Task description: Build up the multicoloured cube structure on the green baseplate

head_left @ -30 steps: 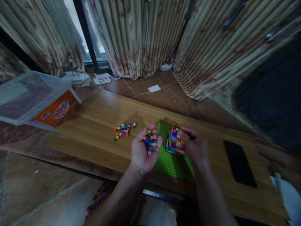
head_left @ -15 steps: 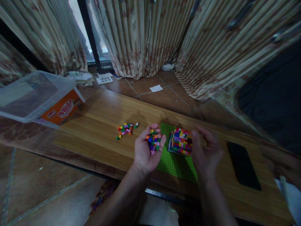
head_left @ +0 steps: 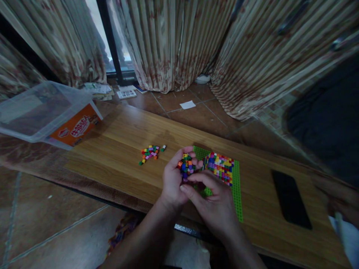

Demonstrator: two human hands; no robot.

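Note:
My left hand [head_left: 172, 183] is cupped palm up around a heap of small coloured toy bricks [head_left: 186, 166]. Over the near edge of that palm, my right hand [head_left: 214, 198] has its thumb and index finger curled in a pinch at the heap. Whatever lies between those fingertips is too small to make out. Behind the right hand, a block built of many-coloured bricks [head_left: 223, 166] stands on a green studded baseplate [head_left: 238, 194]. The right hand hides part of the block and the plate.
Loose bricks [head_left: 150, 152] lie on the wooden table [head_left: 120, 149] left of my hands. A clear plastic bin [head_left: 47, 112] with an orange label stands at the far left. A black phone-like slab [head_left: 290, 198] lies to the right. Another person's arm [head_left: 339, 194] shows at the right edge.
My right hand has moved left from the side of the brick block to the heap in my left palm. The block's right side and the plate's right strip now show.

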